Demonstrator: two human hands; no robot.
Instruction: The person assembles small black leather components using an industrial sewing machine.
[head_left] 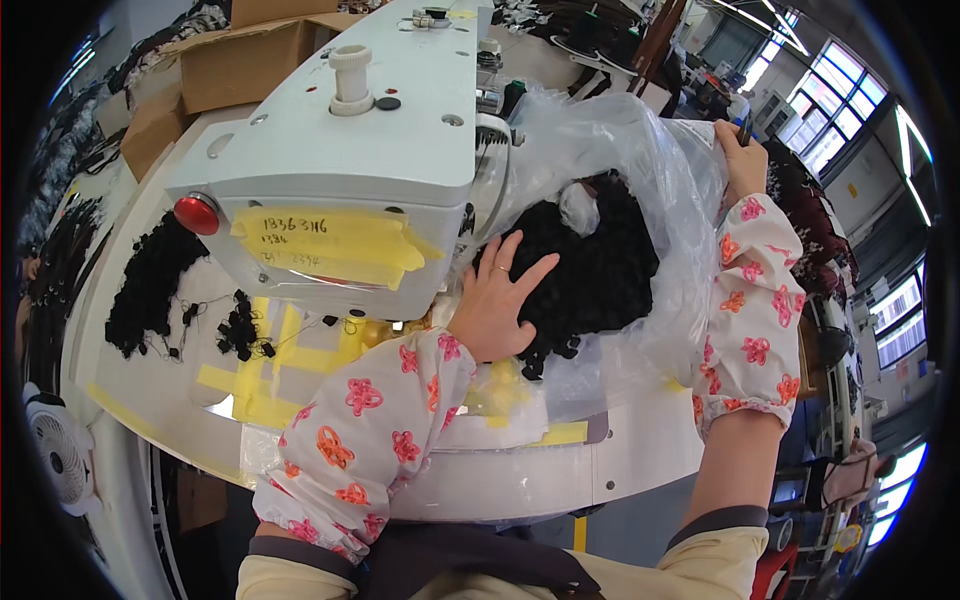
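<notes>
My left hand (493,300) lies with its fingers spread on the near left edge of a heap of small black pieces (590,265), which look like fabric. The heap sits on a clear plastic bag (665,150) spread over the right of the table. A crumpled bit of clear plastic (579,209) rests on top of the heap. At the bag's far right edge, my right hand (742,160) is closed on the plastic. A thin dark object (745,130) sticks up from that hand, its kind too small to make out. Flowered sleeve covers are on both forearms.
A white sewing machine head (330,150) with a red button (197,214) stands left of the bag. Black pieces (155,285) and a smaller threaded clump (240,328) lie on the table's left side. Behind are a cardboard box (245,65) and, far left, a white fan (62,450).
</notes>
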